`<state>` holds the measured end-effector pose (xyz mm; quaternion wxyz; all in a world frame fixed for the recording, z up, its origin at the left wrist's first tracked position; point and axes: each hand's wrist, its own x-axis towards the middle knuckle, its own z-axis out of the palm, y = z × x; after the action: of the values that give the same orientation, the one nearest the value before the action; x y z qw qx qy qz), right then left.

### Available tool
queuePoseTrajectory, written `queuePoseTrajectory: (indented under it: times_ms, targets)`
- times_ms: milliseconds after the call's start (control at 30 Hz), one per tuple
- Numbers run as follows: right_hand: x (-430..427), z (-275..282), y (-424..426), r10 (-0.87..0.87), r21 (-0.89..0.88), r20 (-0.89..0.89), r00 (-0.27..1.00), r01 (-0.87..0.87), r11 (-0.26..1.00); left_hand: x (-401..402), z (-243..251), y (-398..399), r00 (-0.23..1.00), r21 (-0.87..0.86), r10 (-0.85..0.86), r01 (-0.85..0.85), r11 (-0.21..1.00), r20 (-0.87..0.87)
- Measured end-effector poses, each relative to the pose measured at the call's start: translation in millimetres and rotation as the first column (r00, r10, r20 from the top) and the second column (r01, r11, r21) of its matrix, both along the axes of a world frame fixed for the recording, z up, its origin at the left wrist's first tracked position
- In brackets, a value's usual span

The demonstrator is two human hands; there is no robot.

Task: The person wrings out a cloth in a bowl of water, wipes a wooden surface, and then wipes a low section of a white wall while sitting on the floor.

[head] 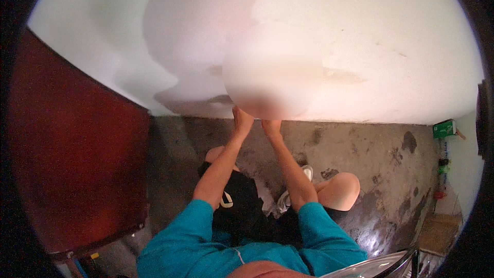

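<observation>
Both arms reach forward, close together, towards the white wall before me. My left hand is raised near the foot of the wall, its wrist and the back of the hand in sight. Just to its right is my right hand, with a narrow gap between the wrists. A round blurred patch covers the fingers of both hands and part of the wall. Whether they hold anything is hidden. Around the blur, a large shadow and some faint brownish smears show on the wall.
A dark red panel stands at the left. Stained concrete floor lies below, with my bent knees over it. Along the right wall are a green box, several small items and a brown board-like thing. A clear, dark-rimmed object is at lower right.
</observation>
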<state>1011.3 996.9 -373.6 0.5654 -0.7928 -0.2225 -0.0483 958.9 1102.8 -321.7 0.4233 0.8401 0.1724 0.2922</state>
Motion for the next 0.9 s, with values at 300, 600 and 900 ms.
queuePoseTrajectory:
  times_ms: [300, 600, 900]
  targets:
    - [43, 112, -44, -0.271, 0.158, 0.26, 0.927, 0.236, 0.959, 47, 191, -59, 0.848, 0.11, 0.031, -0.104, 0.988, 0.529]
    - [30, 60, -60, -0.255, 0.046, 0.354, 0.9, 0.255, 0.966, 43, 47, -73, 0.944, 0.272, -0.116, 0.029, 0.962, 0.309]
    - [21, 65, -82, -0.257, -0.086, 0.093, 0.962, 0.265, 0.96, 37, 13, -91, 0.976, 0.061, -0.18, 0.173, 0.983, 0.126]
